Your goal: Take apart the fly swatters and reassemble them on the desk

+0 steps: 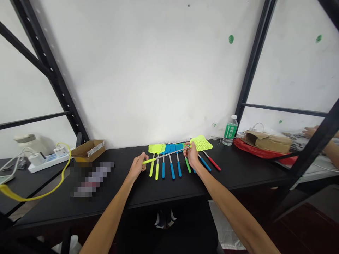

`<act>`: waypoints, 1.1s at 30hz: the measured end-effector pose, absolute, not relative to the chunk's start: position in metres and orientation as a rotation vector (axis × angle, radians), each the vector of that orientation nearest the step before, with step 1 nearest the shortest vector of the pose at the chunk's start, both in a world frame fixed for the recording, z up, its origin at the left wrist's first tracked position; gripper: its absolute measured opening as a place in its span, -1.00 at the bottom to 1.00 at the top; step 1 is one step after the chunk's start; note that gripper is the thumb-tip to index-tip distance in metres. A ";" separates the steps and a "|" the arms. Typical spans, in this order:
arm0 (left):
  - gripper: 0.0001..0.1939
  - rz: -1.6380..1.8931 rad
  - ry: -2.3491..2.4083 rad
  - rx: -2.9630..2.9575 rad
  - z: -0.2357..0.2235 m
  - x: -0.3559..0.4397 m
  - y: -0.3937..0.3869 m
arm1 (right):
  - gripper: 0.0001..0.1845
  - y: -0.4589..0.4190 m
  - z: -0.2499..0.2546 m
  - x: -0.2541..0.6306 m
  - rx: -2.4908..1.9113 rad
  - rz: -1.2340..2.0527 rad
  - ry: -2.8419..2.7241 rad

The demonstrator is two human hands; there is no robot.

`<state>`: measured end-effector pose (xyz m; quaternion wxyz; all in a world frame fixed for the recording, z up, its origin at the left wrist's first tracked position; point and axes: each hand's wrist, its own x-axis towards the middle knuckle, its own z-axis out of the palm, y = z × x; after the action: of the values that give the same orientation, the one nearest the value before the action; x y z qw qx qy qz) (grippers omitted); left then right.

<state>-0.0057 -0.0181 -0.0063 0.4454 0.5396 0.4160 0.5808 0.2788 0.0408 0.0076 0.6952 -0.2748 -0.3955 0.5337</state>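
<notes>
Across both hands lies a yellow-green fly swatter [201, 143] with a thin metal shaft, drawn out long and held above the table. My left hand [138, 164] is closed round its yellow handle. Near the mesh head, my right hand [192, 152] pinches the shaft. Beneath it, several fly swatters lie in a row: yellow ones [157, 170] at the left, blue ones [172, 170] in the middle, then a green one [188, 165], a blue one [205, 164] and a red one [213, 163] at the right. My right hand and the held swatter hide some of their heads.
An open cardboard box [88, 151] stands at the left, near a white power strip [49, 160] and a yellow cable [63, 174]. At the back right is a water bottle [230, 131]. Black rack posts [253, 56] rise beside the black table [116, 187]. Another person's hand [309, 131] shows far right.
</notes>
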 end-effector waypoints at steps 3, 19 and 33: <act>-0.50 1.423 1.026 1.351 -0.006 -0.005 -0.018 | -0.49 0.037 0.012 0.272 -0.622 1.180 -0.900; -0.48 1.358 1.000 1.431 -0.001 -0.002 -0.026 | -0.44 0.012 0.021 0.185 -0.539 1.325 -1.192; -0.62 1.300 1.858 1.893 0.003 -0.023 -0.038 | -0.62 -0.019 0.025 0.229 -1.035 0.812 -1.867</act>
<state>-0.0226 -0.0377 0.0031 0.0938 0.6380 0.6262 0.4382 0.2289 -0.0193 0.0252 0.4159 -0.4120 -0.7434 0.3235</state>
